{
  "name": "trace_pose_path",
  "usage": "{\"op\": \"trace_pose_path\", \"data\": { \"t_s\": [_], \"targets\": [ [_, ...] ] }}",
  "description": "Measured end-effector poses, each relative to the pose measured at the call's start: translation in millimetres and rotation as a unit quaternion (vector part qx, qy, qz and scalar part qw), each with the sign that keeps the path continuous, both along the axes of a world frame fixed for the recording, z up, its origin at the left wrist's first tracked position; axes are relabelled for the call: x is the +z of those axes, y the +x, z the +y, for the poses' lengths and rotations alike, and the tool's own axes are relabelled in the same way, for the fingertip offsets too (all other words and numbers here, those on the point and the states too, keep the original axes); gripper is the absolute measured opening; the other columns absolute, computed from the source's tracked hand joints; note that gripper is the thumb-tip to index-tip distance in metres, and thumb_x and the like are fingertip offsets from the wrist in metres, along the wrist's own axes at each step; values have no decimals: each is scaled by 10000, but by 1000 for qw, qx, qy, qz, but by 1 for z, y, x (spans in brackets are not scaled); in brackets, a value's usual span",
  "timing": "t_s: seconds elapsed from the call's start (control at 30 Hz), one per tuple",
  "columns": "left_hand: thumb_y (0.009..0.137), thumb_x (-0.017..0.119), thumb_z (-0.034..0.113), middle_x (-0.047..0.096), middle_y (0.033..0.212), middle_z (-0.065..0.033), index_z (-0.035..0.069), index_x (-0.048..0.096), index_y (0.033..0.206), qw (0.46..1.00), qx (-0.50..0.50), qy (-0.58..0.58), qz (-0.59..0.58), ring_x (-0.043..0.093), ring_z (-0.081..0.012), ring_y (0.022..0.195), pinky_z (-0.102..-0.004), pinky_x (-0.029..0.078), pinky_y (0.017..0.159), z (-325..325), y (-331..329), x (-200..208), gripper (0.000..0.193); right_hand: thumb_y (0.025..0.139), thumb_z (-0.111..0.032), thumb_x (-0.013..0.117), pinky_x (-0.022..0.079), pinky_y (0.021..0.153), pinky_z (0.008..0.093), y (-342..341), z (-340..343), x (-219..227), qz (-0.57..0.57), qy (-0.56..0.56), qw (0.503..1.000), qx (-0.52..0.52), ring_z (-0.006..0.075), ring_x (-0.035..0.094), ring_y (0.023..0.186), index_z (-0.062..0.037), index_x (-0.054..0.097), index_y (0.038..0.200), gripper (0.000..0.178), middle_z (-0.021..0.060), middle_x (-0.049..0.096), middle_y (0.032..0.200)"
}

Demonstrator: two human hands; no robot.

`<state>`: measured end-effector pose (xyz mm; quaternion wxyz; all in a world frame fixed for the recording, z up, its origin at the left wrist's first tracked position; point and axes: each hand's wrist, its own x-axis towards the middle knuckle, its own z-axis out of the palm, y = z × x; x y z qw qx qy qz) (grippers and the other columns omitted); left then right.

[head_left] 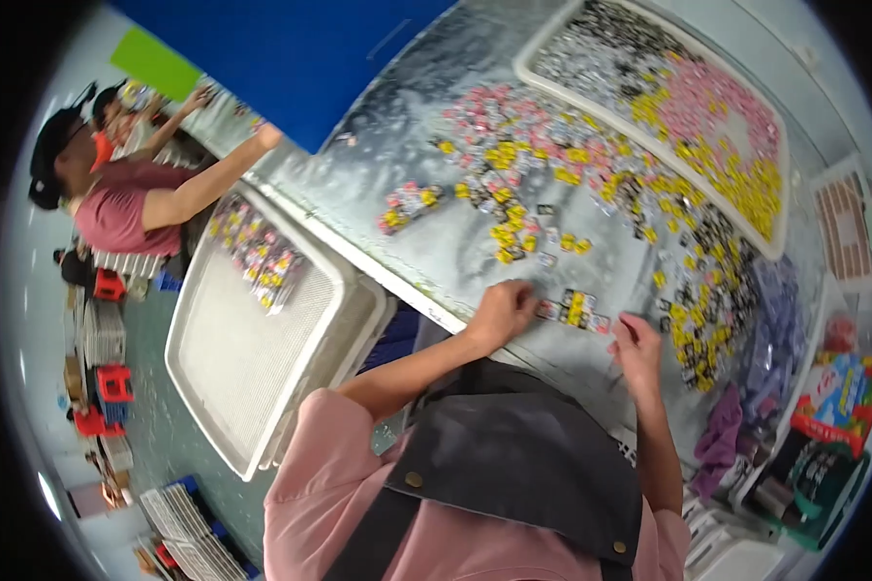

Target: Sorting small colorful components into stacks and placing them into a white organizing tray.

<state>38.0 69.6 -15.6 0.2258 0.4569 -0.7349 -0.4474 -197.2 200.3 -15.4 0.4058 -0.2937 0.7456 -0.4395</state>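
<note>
A short row of small wrapped pieces (578,309), yellow, black, white and red, lies on the grey tabletop between my hands. My left hand (502,315) is at its left end, fingers curled together. Close by the other end, my right hand (638,351) has thumb and fingers pinched. Whatever either hand holds is too small or hidden to make out. Loose pieces in pink, yellow, silver and black (513,155) spread beyond the hands. A separate small cluster (409,206) of pieces sits farther left, and a dark and yellow heap (707,320) lies right of my right hand.
A white tray (525,68) of colour-sorted pieces stands at the far right. Left of the table edge, a white basket (252,387) holds filled clear bags (262,254). A blue panel (291,58) overhangs the far side. Another person (131,208) reaches over the table at left. Purple cloth (719,441) lies at right.
</note>
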Motion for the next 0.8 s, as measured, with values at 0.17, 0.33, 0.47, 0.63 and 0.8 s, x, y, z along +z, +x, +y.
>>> {"op": "trace_pose_path", "data": {
  "t_s": [0.17,0.33,0.47,0.63,0.8],
  "targets": [
    [864,673,97,707,764,-176,-59,689,964,992,23,120,30,681,-202,679,-339,536,654,-3,6,-3,187,928,-126,684,490,538,243,9,-8,12,-31,93,995,12,103,596,585,46,682,1082,231,63,690,802],
    [876,672,96,682,718,-122,-56,694,910,995,49,48,69,631,-136,581,-314,511,570,-9,25,-9,157,923,-114,682,483,534,246,11,-25,-5,-13,50,998,42,86,584,601,17,710,1004,156,40,675,773],
    [918,628,75,666,715,-78,-62,671,934,975,112,164,100,623,-112,596,-287,501,555,-39,65,21,144,920,-101,678,471,565,244,35,-90,13,38,-31,993,103,65,568,638,19,714,962,133,11,650,737],
    [927,601,27,658,746,-49,-44,655,920,936,231,166,205,646,-125,600,-274,550,579,-80,135,44,90,909,-102,676,467,587,255,100,-208,31,24,-147,966,213,63,572,646,39,705,921,144,32,663,717],
    [935,625,59,663,766,-48,-58,680,940,911,333,137,202,643,-120,606,-277,565,561,-112,172,45,130,897,-77,679,450,553,236,155,-286,12,106,-167,946,257,49,565,627,18,711,913,101,14,665,710]
  ]
}}
